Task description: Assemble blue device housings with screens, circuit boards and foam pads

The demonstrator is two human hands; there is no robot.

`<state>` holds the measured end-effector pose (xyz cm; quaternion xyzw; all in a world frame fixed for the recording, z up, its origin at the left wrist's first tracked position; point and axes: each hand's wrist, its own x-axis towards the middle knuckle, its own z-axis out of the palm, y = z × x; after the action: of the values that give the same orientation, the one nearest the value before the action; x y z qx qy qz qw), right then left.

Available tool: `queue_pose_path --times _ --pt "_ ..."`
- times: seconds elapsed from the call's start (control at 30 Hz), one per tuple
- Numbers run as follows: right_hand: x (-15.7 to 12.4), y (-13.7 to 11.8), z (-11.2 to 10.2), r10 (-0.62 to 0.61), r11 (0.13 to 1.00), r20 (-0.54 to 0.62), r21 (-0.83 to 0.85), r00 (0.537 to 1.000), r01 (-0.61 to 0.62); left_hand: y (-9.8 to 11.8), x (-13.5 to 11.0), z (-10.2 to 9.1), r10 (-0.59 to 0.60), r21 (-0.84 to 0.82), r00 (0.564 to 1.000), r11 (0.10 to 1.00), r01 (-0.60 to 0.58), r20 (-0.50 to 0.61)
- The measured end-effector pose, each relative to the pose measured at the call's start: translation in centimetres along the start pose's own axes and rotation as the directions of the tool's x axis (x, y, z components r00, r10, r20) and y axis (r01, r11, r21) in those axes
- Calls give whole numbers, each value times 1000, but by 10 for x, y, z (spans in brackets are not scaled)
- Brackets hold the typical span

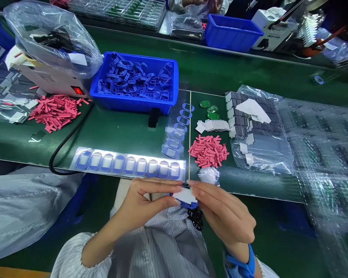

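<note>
Just past the table's front edge, both hands hold a small blue plastic housing [189, 203] with a white rectangular panel [184, 195] on its face. My left hand [146, 199] pinches its left end between thumb and fingers. At the right end the fingers of my right hand [224, 212] are closed on it, covering that corner. A bit of pink shows at the panel's left edge. Close by on the table lie a strip of blue oval frames [129, 165], a pile of pink strips [209, 151] and a small clear plastic bag [209, 175].
A blue bin [133, 104] of blue plastic parts stands behind. Green circuit boards [213, 115] and white pieces [217, 125] lie right of centre, beside bagged grey panels [259, 143]. Clear trays [330, 146] fill the right. A black cable [71, 137] curves at left; another person's hands [204, 3] show across the table.
</note>
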<state>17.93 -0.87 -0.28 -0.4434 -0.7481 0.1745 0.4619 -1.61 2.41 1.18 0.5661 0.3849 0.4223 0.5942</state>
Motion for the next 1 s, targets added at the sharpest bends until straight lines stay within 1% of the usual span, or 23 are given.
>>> queue_pose_path --times 0.03,0.07,0.1,0.17,0.2,0.27,0.33,0.4,0.47,0.53,0.57,0.6,0.63,0.67,0.7,0.73,0.77,0.8,0.83,0.87,0.9,0.93,1.0 --pt "0 -1 1 60 997 -14 52 998 -59 0 -1 0 4 -7 1000 1000 -4 -22" --pt "0 -3 3 157 979 -31 133 987 -152 0 -1 1 38 19 998 999 -37 -54" --pt "1 -5 4 272 938 -35 235 962 -256 0 -2 2 97 76 991 993 -91 -89" --pt "3 -9 7 464 795 4 438 886 -418 0 -3 4 259 244 956 945 -220 -138" --pt "4 -10 9 519 726 37 507 854 -464 0 -3 5 337 325 931 904 -278 -141" --pt "3 -11 10 576 634 108 568 810 -526 0 -4 6 445 441 888 824 -357 -113" --pt "1 -9 10 612 584 157 571 775 -577 -2 -4 7 499 505 863 767 -396 -82" --pt "-1 -6 10 634 557 193 558 749 -615 -4 -5 8 512 535 856 744 -400 -72" --pt "-2 -4 10 651 550 201 540 732 -637 -7 -7 10 504 542 860 746 -388 -79" --pt "0 -4 9 660 553 194 529 726 -644 -10 -10 12 456 526 884 779 -343 -99" --pt "3 -5 9 661 556 186 529 727 -641 -12 -11 12 400 497 909 816 -296 -115" --pt "5 -6 8 663 560 174 529 728 -637 -14 -12 13 314 439 941 869 -229 -130" --pt "8 -7 6 664 569 158 527 730 -632 -16 -13 13 195 341 972 929 -141 -132" --pt "11 -8 4 661 582 145 519 736 -625 -18 -14 14 60 205 992 978 -37 -110" --pt "14 -8 2 652 600 139 506 745 -620 -20 -14 14 -81 41 995 996 83 -56" --pt "17 -8 0 639 619 144 488 756 -616 -23 -13 15 -209 -131 978 969 211 25" --pt "19 -8 -2 619 635 169 468 767 -615 -25 -12 16 -308 -290 943 898 331 123" --pt "21 -7 -4 595 646 210 449 776 -617 -26 -10 18 -372 -416 901 800 432 221" --pt "23 -6 -6 571 653 257 434 780 -621 -27 -9 20 -408 -506 859 695 511 308" --pt "25 -5 -8 549 657 303 419 779 -626 -28 -7 21 -422 -565 825 602 564 374" --pt "26 -4 -9 529 664 340 405 778 -629 -28 -5 23 -421 -601 804 534 594 420" --pt "27 -3 -10 508 675 367 393 779 -625 -27 -3 25 -412 -625 796 495 604 444" --pt "29 -1 -12 478 703 384 372 790 -606 -26 -1 28 -401 -644 796 470 603 453"
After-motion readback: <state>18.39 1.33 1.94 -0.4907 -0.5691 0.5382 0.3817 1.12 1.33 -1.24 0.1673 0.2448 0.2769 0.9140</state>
